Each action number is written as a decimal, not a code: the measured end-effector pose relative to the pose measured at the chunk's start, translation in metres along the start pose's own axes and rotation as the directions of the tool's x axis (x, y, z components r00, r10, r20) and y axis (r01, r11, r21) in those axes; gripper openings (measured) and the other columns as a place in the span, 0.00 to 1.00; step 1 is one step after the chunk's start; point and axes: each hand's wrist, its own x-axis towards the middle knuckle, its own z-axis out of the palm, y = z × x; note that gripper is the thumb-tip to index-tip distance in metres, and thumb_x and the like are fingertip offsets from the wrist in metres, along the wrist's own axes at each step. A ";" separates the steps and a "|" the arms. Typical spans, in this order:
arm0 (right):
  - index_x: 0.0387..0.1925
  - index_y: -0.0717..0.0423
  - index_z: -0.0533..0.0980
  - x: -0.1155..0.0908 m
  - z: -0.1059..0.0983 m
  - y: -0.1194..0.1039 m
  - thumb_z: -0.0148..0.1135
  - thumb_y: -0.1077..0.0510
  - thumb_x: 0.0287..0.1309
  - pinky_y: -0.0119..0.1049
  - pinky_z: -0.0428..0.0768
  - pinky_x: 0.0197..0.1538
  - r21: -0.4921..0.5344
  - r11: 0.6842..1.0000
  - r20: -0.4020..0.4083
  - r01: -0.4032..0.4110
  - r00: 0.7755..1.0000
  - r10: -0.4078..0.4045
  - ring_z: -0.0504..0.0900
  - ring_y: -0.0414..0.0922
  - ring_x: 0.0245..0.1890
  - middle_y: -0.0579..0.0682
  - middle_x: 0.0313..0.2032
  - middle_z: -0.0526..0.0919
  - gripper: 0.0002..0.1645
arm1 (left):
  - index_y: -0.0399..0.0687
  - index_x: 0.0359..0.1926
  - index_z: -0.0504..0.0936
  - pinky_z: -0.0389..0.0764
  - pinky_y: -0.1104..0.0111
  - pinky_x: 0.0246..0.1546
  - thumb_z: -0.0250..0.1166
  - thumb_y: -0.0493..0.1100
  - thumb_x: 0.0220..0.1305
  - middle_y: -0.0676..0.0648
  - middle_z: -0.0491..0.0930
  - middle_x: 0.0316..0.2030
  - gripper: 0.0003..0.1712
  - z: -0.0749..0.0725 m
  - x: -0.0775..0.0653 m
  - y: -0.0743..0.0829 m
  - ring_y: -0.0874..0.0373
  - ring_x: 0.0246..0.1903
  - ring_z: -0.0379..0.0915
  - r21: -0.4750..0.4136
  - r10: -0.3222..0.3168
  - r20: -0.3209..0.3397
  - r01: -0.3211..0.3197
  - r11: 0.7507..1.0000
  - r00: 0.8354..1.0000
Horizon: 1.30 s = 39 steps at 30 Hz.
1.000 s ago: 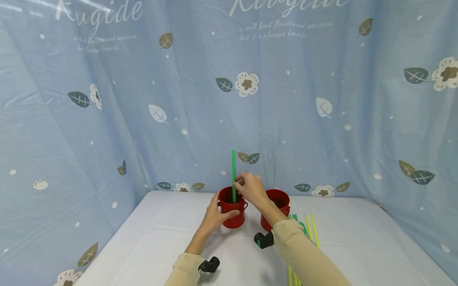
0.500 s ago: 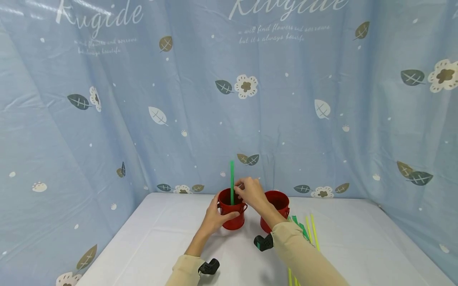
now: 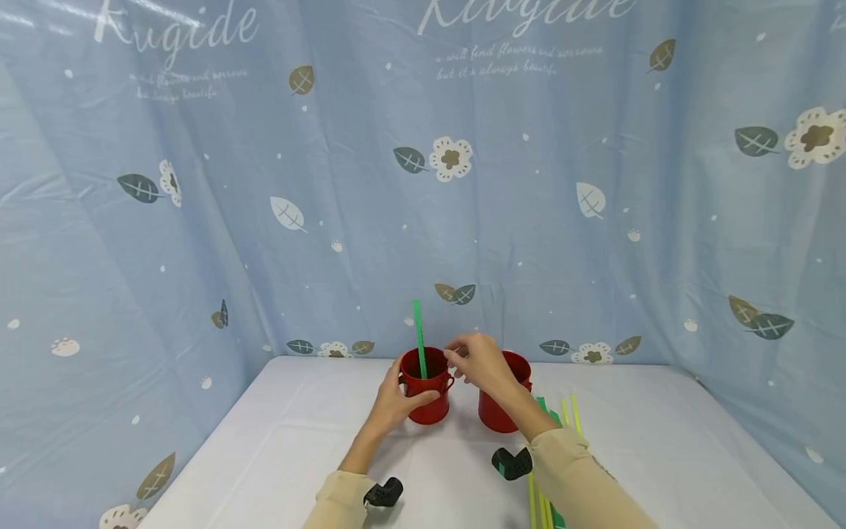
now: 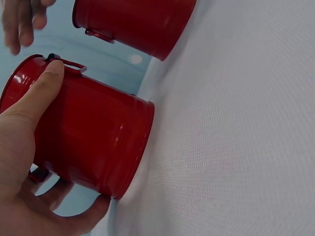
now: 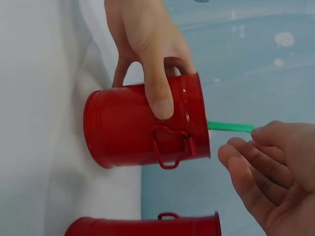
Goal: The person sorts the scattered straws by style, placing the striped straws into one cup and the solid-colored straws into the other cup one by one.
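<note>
A small red metal bucket (image 3: 428,410) with side handles stands upright on the white table. My left hand (image 3: 393,402) grips its side, thumb across the front and fingers around the far side, as the left wrist view also shows. A flat green stick (image 3: 420,339) leans inside this bucket, its upper part above the rim and its lower end hidden. Just right of the rim is my right hand (image 3: 482,361), apart from the stick, fingers loosely bent and holding nothing. A second red bucket (image 3: 494,413) stands to the right, partly behind my right forearm.
Yellow sticks (image 3: 532,503) and green sticks (image 3: 554,417) lie on the white-covered table (image 3: 667,441), partly under my right sleeve. A blue patterned curtain (image 3: 357,242) hangs behind the table. Each wrist wears a black camera (image 3: 383,492).
The green stick went lower into the bucket and now tilts left. My right hand let go of it and moved right. The left hand kept its grip on the bucket.
</note>
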 end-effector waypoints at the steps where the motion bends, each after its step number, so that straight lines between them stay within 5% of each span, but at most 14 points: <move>1: 0.44 0.59 0.83 -0.002 -0.002 0.001 0.64 0.59 0.63 0.30 0.82 0.23 0.005 1.000 0.002 -0.009 1.000 0.009 0.85 0.44 0.23 0.52 0.28 0.87 0.11 | 0.55 0.71 0.62 0.77 0.50 0.56 0.76 0.51 0.52 0.49 0.71 0.63 0.48 0.000 0.000 0.000 0.48 0.59 0.68 -0.006 0.005 -0.003 -0.005 1.000 1.000; 10: 0.40 0.55 0.82 -0.034 -0.027 0.013 0.66 0.57 0.61 0.30 0.80 0.22 0.001 1.000 -0.013 -0.006 1.000 0.006 0.81 0.42 0.18 0.50 0.24 0.83 0.07 | 0.55 0.72 0.60 0.78 0.52 0.56 0.76 0.54 0.52 0.48 0.69 0.65 0.50 0.000 0.000 -0.001 0.48 0.61 0.67 0.005 -0.006 0.009 0.006 1.000 1.000; 23: 0.37 0.59 0.79 -0.089 -0.079 0.068 0.62 0.52 0.65 0.35 0.82 0.22 0.005 0.984 -0.030 -0.180 0.983 0.180 0.81 0.45 0.18 0.50 0.20 0.80 0.13 | 0.52 0.72 0.60 0.80 0.55 0.54 0.77 0.52 0.51 0.47 0.69 0.64 0.51 -0.001 0.000 -0.001 0.48 0.60 0.68 -0.011 0.003 0.017 -0.003 1.000 1.000; 39: 0.40 0.63 0.80 -0.099 -0.076 0.104 0.65 0.56 0.61 0.36 0.82 0.24 -0.092 0.922 0.082 -0.377 0.920 0.384 0.81 0.45 0.19 0.54 0.25 0.82 0.12 | 0.55 0.72 0.59 0.80 0.54 0.54 0.76 0.52 0.52 0.49 0.68 0.65 0.50 -0.002 0.000 -0.004 0.48 0.61 0.67 0.000 0.001 0.013 -0.001 1.000 1.000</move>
